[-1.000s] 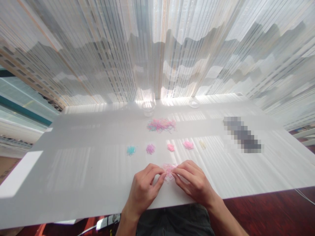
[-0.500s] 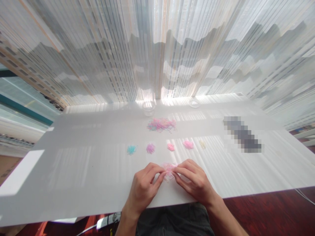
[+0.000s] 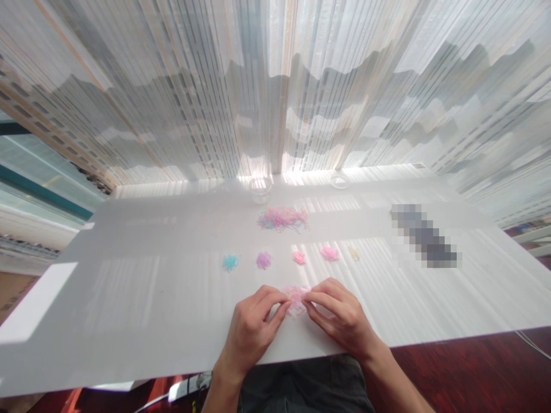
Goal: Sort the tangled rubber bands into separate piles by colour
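My left hand (image 3: 258, 321) and my right hand (image 3: 336, 315) work close together near the table's front edge. Each has thumb and forefinger pinched at a small loose pile of pink and pale rubber bands (image 3: 296, 298), which lies between them. The fingertips partly cover the strands they grip. Just beyond sits a row of small sorted heaps of thin bands: a turquoise heap (image 3: 231, 262), a purple heap (image 3: 264, 260), a coral-pink heap (image 3: 299, 258), a bright pink heap (image 3: 329, 253) and a pale yellow heap (image 3: 353, 252).
Behind the row lies a larger mixed-colour heap of bands (image 3: 283, 218). A clear plastic tub (image 3: 260, 190) and a clear round lid (image 3: 340, 182) stand at the back of the white table (image 3: 172, 229), before a striped curtain (image 3: 267, 86). A blurred-out dark object (image 3: 424, 235) lies at right.
My right fingertips have shifted very slightly right, away from the left ones. My left hand and the heaps stay in place.
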The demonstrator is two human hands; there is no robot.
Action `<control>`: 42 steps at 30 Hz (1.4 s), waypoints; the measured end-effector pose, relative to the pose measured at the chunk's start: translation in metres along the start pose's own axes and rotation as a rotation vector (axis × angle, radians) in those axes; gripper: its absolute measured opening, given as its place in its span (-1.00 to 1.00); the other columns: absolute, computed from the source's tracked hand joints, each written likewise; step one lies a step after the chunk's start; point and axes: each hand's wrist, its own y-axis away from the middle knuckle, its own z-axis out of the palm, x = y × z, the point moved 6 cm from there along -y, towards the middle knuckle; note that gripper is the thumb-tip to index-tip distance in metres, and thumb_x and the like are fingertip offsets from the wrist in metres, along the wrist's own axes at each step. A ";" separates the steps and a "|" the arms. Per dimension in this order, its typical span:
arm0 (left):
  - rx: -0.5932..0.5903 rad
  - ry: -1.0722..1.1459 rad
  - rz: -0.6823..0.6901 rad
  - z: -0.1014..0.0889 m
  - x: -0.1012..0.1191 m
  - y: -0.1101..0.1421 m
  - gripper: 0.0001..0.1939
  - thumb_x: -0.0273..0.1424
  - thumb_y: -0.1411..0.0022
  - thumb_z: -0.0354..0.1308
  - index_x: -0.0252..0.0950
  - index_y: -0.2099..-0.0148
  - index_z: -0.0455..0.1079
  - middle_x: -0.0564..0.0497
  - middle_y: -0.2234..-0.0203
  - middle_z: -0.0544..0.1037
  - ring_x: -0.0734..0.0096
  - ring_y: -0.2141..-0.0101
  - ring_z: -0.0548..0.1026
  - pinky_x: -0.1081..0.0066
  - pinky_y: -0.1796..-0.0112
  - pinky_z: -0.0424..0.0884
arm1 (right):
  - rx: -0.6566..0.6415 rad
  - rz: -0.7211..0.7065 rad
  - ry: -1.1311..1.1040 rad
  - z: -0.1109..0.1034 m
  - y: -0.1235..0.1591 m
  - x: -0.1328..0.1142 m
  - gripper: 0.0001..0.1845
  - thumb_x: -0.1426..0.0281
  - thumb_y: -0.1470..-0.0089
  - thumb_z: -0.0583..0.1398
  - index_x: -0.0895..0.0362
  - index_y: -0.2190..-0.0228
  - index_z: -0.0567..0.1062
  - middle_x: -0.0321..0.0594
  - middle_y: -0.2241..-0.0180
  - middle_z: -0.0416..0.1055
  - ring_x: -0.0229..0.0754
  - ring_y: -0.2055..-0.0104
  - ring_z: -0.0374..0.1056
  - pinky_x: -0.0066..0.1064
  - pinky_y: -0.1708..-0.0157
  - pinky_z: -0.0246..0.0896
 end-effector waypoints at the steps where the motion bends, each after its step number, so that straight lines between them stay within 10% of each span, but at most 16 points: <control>1: 0.003 0.001 0.001 0.000 0.000 0.000 -0.92 -0.46 -0.44 0.19 -0.23 0.07 0.50 0.00 0.29 0.58 0.53 0.50 0.38 0.52 0.43 0.38 | 0.012 0.002 -0.005 -0.001 -0.001 0.000 -0.83 0.58 -0.23 0.27 0.10 0.17 0.56 -0.20 0.38 0.52 -0.17 0.35 0.39 -0.35 0.35 0.38; 10: 0.026 -0.020 -0.055 -0.004 -0.002 0.000 -0.86 -0.41 -0.46 0.16 -0.21 -0.01 0.50 -0.02 0.24 0.58 0.53 0.54 0.32 0.49 0.45 0.40 | 0.265 0.391 0.202 -0.031 -0.015 0.033 -0.87 0.34 -0.28 0.25 0.07 0.27 0.63 -0.21 0.38 0.58 -0.15 0.39 0.43 -0.32 0.41 0.34; 42: 0.025 -0.029 -0.071 -0.004 -0.001 -0.003 -0.88 -0.45 -0.45 0.15 -0.19 0.04 0.49 0.01 0.25 0.60 0.48 0.47 0.45 0.46 0.41 0.41 | 0.072 0.487 0.166 -0.004 -0.020 0.041 -0.75 0.25 -0.31 0.21 0.10 0.24 0.65 -0.22 0.40 0.56 -0.21 0.50 0.40 -0.34 0.42 0.37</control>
